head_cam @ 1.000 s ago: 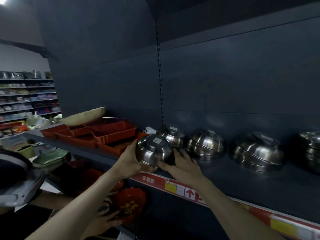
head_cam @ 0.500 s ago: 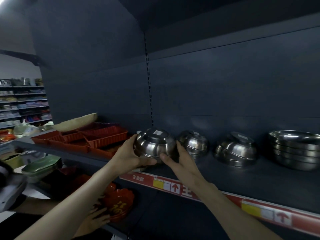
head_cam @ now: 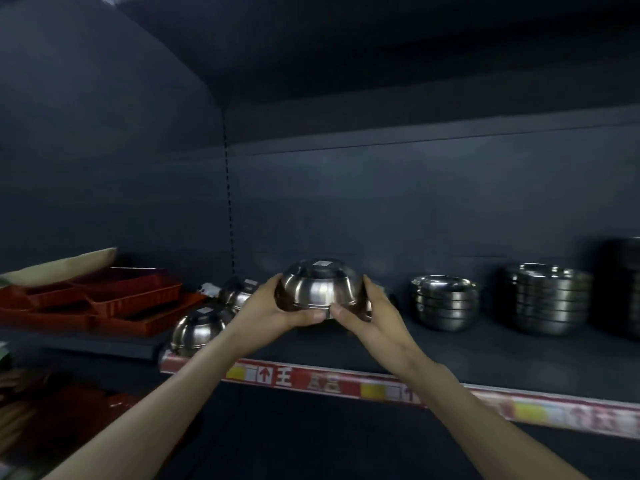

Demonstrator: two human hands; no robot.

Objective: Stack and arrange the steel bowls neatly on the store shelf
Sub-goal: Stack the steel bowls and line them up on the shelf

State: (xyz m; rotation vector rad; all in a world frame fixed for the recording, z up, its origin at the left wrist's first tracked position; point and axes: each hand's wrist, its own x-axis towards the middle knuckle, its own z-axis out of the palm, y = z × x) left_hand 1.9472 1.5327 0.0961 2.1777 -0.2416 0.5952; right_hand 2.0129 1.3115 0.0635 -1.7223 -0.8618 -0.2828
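Both my hands grip an upside-down steel bowl (head_cam: 320, 289) with a white label on its base, held above the dark shelf (head_cam: 502, 362). My left hand (head_cam: 277, 311) clasps its left side and my right hand (head_cam: 370, 317) its right side, thumbs under the rim. Another upturned steel bowl (head_cam: 199, 329) sits near the shelf's front left edge, and a further upturned bowl (head_cam: 237, 294) stands behind it. To the right stand a stack of upright steel bowls (head_cam: 445, 301) and a taller stack of steel bowls (head_cam: 545, 297).
Red plastic trays (head_cam: 114, 299) fill the neighbouring shelf on the left, with a beige tray (head_cam: 59, 268) behind them. A red and yellow price strip (head_cam: 346, 381) runs along the shelf front. A dark stack (head_cam: 623, 285) stands at the far right edge.
My hands have lifted the bowl and carried it to the right along the shelf. The view has swung right, bringing the upright stacks nearer the middle.
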